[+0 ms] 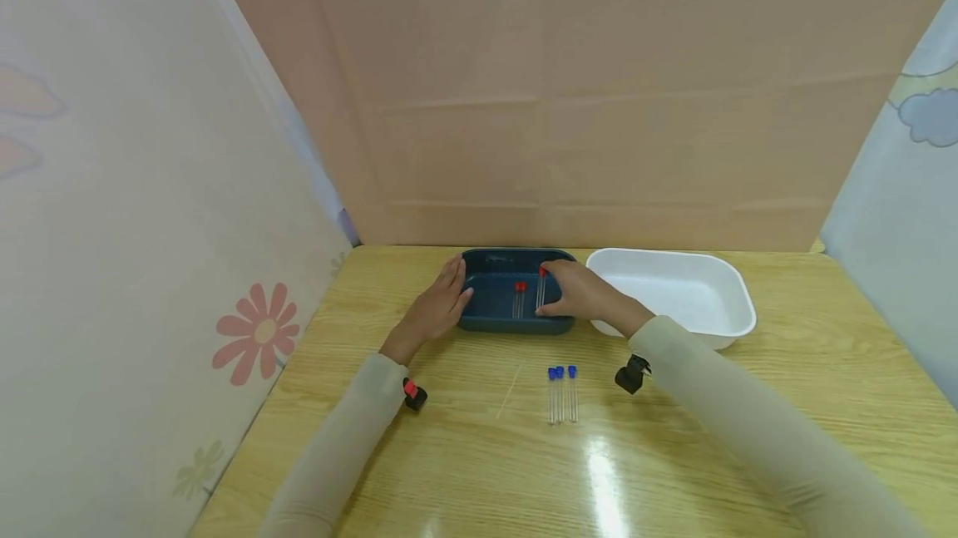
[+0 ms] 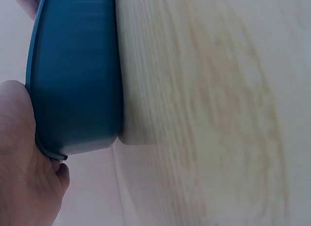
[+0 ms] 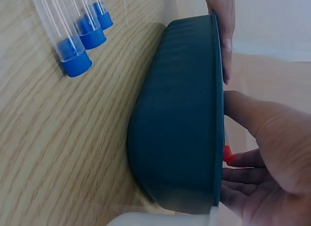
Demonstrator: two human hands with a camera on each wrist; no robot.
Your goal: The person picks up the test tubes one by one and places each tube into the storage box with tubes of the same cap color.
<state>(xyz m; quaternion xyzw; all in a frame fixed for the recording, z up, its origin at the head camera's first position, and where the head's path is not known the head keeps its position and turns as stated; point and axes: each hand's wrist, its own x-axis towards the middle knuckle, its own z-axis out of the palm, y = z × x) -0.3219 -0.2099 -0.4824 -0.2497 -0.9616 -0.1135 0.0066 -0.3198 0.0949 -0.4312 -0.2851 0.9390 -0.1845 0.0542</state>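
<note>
A dark blue basin (image 1: 516, 326) stands on the table before both hands. My left hand (image 1: 437, 305) holds its left rim, with the thumb over the inner side and the fingers along the outside. Over the basin's right part, my right hand (image 1: 576, 288) holds a red-capped test tube (image 1: 540, 293) lengthwise, a finger at the cap and the thumb by the lower end. Its red cap (image 3: 227, 153) shows just above the rim in the right wrist view. Two more red-capped tubes (image 1: 519, 301) lie side by side inside the basin.
Right of the blue basin stands a white basin (image 1: 737, 280), partly behind my right forearm. Nearer me, 3 blue-capped test tubes (image 1: 559, 397) lie on the wooden table (image 1: 479, 463). A thin pale stick (image 1: 511, 388) lies left of them. A brown panel (image 1: 539, 106) rises behind.
</note>
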